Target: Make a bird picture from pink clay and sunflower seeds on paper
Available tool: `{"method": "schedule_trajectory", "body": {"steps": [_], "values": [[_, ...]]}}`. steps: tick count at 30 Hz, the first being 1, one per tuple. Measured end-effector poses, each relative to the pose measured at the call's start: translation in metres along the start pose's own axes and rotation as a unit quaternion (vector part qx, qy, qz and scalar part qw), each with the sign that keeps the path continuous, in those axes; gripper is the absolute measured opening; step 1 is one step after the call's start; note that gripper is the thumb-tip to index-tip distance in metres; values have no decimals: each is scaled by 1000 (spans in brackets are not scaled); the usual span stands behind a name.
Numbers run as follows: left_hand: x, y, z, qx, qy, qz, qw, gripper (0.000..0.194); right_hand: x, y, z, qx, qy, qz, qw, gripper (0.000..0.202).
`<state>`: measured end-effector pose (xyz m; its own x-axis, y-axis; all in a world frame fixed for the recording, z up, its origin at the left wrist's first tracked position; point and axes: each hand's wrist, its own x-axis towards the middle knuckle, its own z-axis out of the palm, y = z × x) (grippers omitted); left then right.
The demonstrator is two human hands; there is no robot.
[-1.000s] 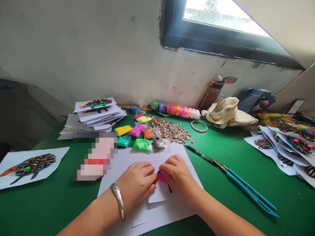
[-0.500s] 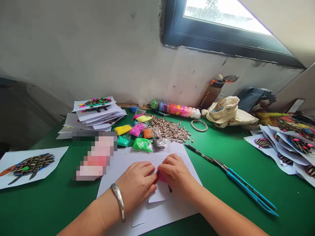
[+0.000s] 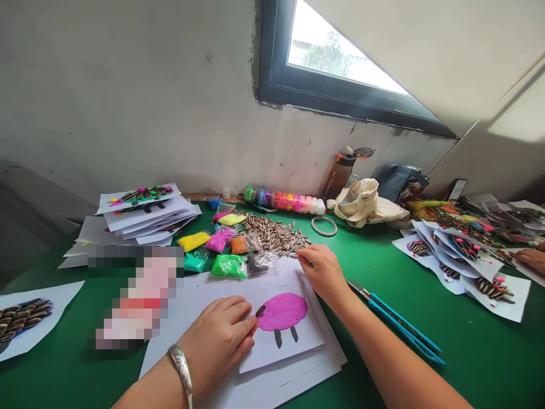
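A white card (image 3: 289,352) lies on larger white sheets (image 3: 170,341). On it is a flat purple-pink clay oval (image 3: 285,312) with two dark legs below. One striped sunflower seed (image 3: 260,311) sits at the oval's left edge. My left hand (image 3: 219,332), with a silver bangle at the wrist, holds the card's left side, its bent fingers close together beside that seed. My right hand (image 3: 323,272) is at the near edge of the sunflower seed pile (image 3: 275,233), fingers pinched together. Whatever is between those fingertips is too small to make out.
Clay packets (image 3: 229,266) lie beyond the sheets. Blue-handled tweezers (image 3: 404,326) and a tape roll (image 3: 324,226) lie to the right. Seed-picture stacks stand left (image 3: 145,213) and right (image 3: 460,255). Another person's hand (image 3: 530,260) shows at the far right.
My right hand has left the card and moved up to the seed pile, uncovering the clay oval and seed. My left hand stays at the card. The view has swung right.
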<state>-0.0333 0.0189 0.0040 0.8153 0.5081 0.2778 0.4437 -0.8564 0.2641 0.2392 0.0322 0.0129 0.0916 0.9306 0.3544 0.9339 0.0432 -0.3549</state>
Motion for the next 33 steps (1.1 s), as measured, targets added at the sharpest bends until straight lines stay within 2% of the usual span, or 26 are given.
{"method": "schedule_trajectory", "body": {"steps": [3, 5, 9, 11, 13, 15, 18, 21, 27, 33], "values": [[-2, -2, 11, -5, 43, -10, 999, 19, 9, 1, 6, -98, -27, -2, 995, 16], [-3, -1, 12, -7, 43, -14, 999, 19, 11, 0, 12, -121, -37, -9, 992, 15], [0, 5, 0, -24, -4, -25, 999, 17, 9, 1, 18, -121, -48, -19, 991, 17], [2, 8, -6, -28, -23, -29, 999, 17, 6, 0, 16, -127, -33, -33, 991, 18], [3, 10, -11, -27, -42, -32, 998, 17, -1, -6, 9, -97, -1, -49, 994, 18], [4, 11, -14, -24, -55, -32, 998, 18, -13, -17, -1, -7, 17, -61, 998, 20], [5, 13, -16, -19, -67, -29, 997, 19, -36, -37, -12, 123, -46, -80, 988, 20], [5, 13, -17, -16, -75, -27, 997, 19, -55, -53, -12, 194, -124, -106, 967, 20], [5, 14, -18, -8, -68, -23, 997, 18, -64, -61, 7, 183, -156, -124, 963, 16], [5, 14, -20, -7, -74, -18, 997, 19, -65, -64, 8, 159, -162, -150, 962, 14]]}}
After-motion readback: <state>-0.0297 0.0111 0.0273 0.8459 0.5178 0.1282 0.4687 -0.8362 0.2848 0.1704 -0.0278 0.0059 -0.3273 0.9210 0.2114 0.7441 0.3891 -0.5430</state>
